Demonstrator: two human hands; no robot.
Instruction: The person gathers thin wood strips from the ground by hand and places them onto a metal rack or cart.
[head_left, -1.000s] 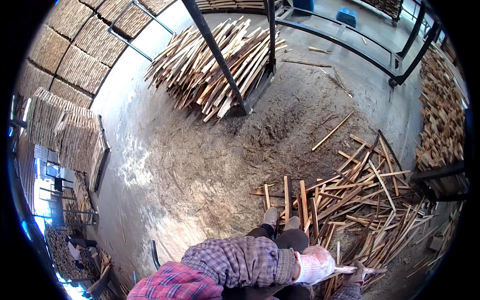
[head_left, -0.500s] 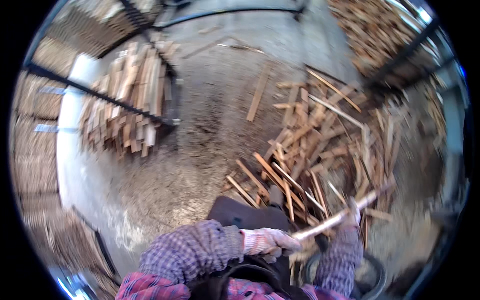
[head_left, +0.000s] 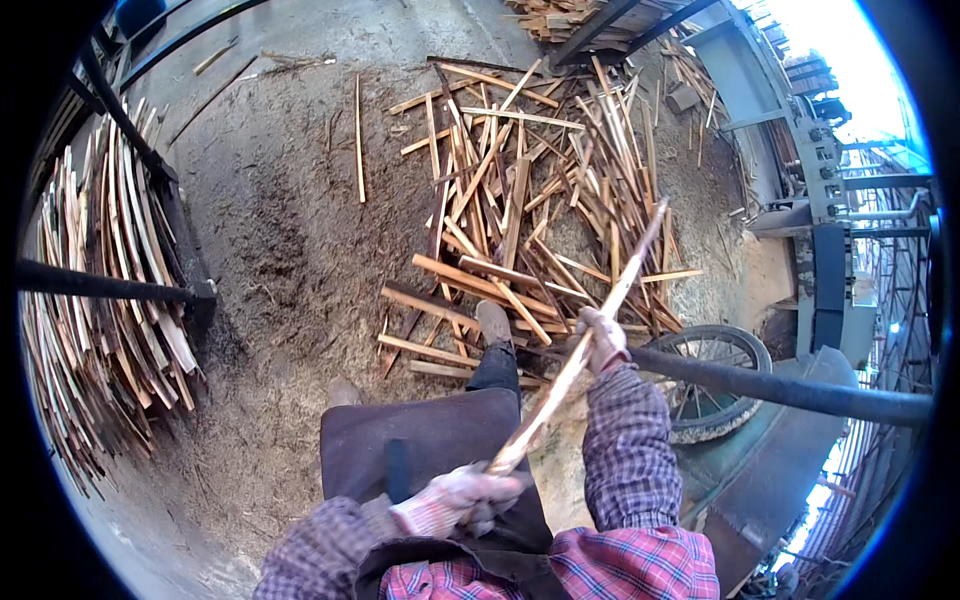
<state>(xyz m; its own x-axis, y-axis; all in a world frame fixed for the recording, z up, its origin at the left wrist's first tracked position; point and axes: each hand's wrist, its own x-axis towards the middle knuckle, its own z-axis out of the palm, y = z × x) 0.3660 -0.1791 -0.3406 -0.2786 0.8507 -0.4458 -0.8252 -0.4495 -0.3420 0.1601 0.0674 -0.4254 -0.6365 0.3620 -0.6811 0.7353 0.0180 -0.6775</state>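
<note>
A long wooden strip (head_left: 548, 402), pale with darker bark-like patches, slants across in front of my body. My gloved left hand (head_left: 462, 502) is closed round its near end, close to my lap. Farther along, my gloved right hand (head_left: 603, 340) grips the same strip, whose far tip points up and to the right over a heap of loose wood strips (head_left: 515, 190). The heap lies jumbled on the ground just beyond my shoe. A dark brown apron (head_left: 400, 440) covers my legs.
On the left, a stack of wood strips (head_left: 110, 290) rests by a dark metal frame (head_left: 110, 282). A spoked wheel (head_left: 705, 380) and a metal bar (head_left: 790, 388) stand close to my right arm. Machinery (head_left: 828, 270) lines the right side. One strip (head_left: 360, 140) lies alone on the dusty ground.
My view has swung to the right, so the heap now appears farther left. The strip, still in both hands, now points more steeply away from me.
</note>
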